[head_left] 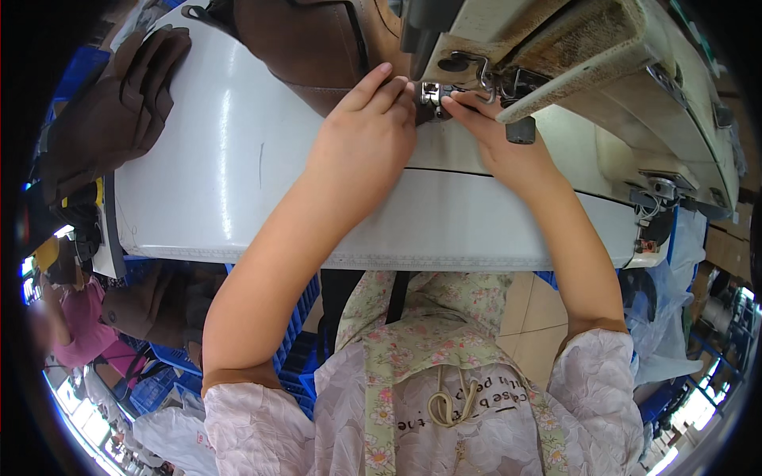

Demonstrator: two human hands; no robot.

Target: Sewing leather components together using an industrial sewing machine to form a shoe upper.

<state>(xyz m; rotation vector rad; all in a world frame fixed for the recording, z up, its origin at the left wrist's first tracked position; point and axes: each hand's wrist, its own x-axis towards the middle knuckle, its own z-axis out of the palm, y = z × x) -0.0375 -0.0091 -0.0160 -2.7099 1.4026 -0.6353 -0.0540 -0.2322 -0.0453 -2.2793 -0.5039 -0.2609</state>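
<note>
My left hand (369, 131) lies flat on a brown leather piece (305, 47), its fingertips pressing the leather right beside the presser foot (431, 95) of a cream sewing machine (603, 71). My right hand (496, 135) comes in from the other side, its fingers pinched at the foot, under the machine head; whether it grips the leather or only touches the metal is hidden. Both forearms cross the white table (238, 182) from the lower edge.
A stack of brown leather pieces (119, 111) sits at the table's far left corner. Blue plastic crates (294, 333) with more brown pieces stand on the floor at left. Another person in pink (79, 325) is at the far left. Cables hang at the machine's right end (655, 206).
</note>
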